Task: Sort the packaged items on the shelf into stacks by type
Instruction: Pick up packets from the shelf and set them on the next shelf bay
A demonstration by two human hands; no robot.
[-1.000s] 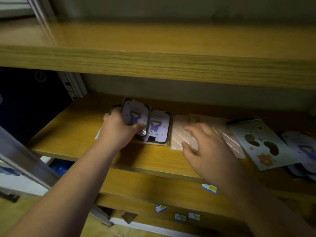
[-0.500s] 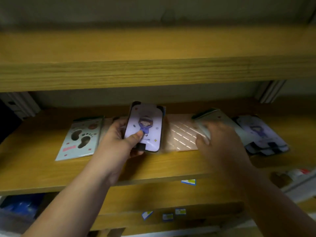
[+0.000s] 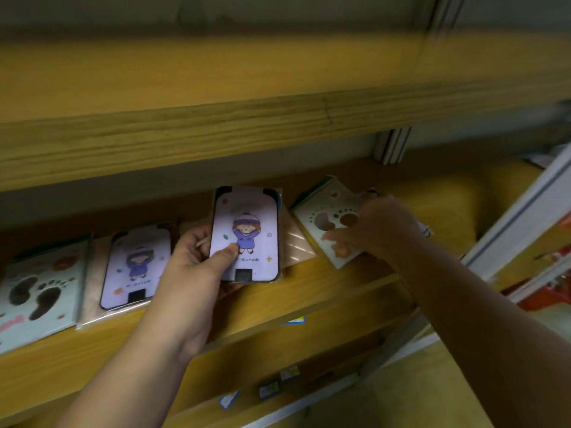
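The right hand has now picked up a footprint pack, fingers pinching it above the shelf. The left hand pinches the purple girl pack. Either slippery pack could slide out and fall.

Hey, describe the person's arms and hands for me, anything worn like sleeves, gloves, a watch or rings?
Both forearms are bare as far as the view shows: no sleeves reach into the picture. The left hand and the right hand wear no gloves, and no watch or bracelet shows at either wrist. No ring is visible, though the picture is dim and blurred, so a thin one could be missed.
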